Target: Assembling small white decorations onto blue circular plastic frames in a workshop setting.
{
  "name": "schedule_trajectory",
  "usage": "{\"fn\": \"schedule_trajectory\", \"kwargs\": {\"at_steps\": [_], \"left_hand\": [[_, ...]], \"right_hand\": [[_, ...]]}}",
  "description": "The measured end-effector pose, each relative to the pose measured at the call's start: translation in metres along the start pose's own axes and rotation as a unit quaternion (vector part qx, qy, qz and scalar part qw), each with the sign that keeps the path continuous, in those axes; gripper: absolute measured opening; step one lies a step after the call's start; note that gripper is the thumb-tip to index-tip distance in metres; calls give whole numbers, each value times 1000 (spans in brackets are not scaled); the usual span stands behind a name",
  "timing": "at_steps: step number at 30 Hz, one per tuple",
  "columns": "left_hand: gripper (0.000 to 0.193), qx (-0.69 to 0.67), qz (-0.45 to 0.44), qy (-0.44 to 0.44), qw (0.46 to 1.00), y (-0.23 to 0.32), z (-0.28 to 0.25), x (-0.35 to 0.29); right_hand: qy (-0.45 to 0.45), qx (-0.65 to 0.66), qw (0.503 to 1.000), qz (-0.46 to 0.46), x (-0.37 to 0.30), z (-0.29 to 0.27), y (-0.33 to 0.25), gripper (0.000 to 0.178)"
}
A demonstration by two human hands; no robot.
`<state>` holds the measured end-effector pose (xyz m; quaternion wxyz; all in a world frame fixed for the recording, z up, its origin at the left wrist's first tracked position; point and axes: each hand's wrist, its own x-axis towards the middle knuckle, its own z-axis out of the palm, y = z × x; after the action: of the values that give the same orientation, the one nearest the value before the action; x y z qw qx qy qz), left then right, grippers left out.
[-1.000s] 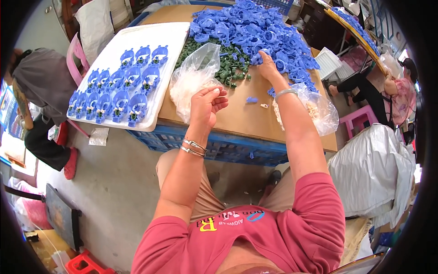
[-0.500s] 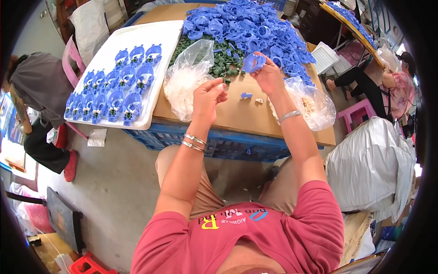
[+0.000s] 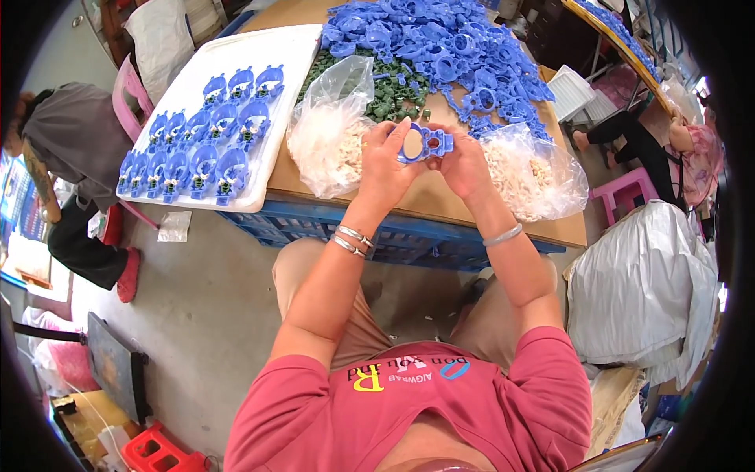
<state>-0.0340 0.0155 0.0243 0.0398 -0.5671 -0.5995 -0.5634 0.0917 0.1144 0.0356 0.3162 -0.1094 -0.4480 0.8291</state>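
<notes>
A blue plastic toy part (image 3: 437, 142) with a round open ring is held between both hands above the front of the table. My left hand (image 3: 387, 161) grips the ring end, its thumb and fingers closed on the rim. On the other end, my right hand (image 3: 465, 167) is closed around the narrower section; some of its fingertips are hidden. Two bags of small pale pieces flank the hands: one clear bag (image 3: 326, 153) beside the left, another clear bag (image 3: 535, 177) beside the right.
Behind the hands lie a heap of blue parts (image 3: 448, 51) and a pile of dark green pieces (image 3: 393, 98). At left, a white foam board (image 3: 271, 67) carries rows of assembled blue figures (image 3: 200, 169). Two people sit nearby, one at left (image 3: 75, 130), one at right (image 3: 692, 149).
My right hand has brought the blue part down and inward. My left hand has moved right and up to meet it, and now both hands grip it.
</notes>
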Motion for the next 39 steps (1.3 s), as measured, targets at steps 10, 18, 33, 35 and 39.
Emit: {"fn": "schedule_trajectory", "kwargs": {"at_steps": [10,18,33,35,39], "left_hand": [[68,65,84,98,989,15,-2,2],[38,-588,-253,-34,767,6,10,-4],[34,-717,-250,-24,650,-24,-16,5],[33,-725,-261,-15,637,-19,-15,6],[32,-733,-273,-3,623,-13,-12,6]], "right_hand": [[140,-90,982,-85,-28,5,0,17],[100,-18,994,-50,-37,33,9,17],[176,-594,751,-226,-28,-25,-15,11],[109,-688,661,-281,-26,-17,-11,10],[55,-771,553,-310,-13,-14,3,19]]}}
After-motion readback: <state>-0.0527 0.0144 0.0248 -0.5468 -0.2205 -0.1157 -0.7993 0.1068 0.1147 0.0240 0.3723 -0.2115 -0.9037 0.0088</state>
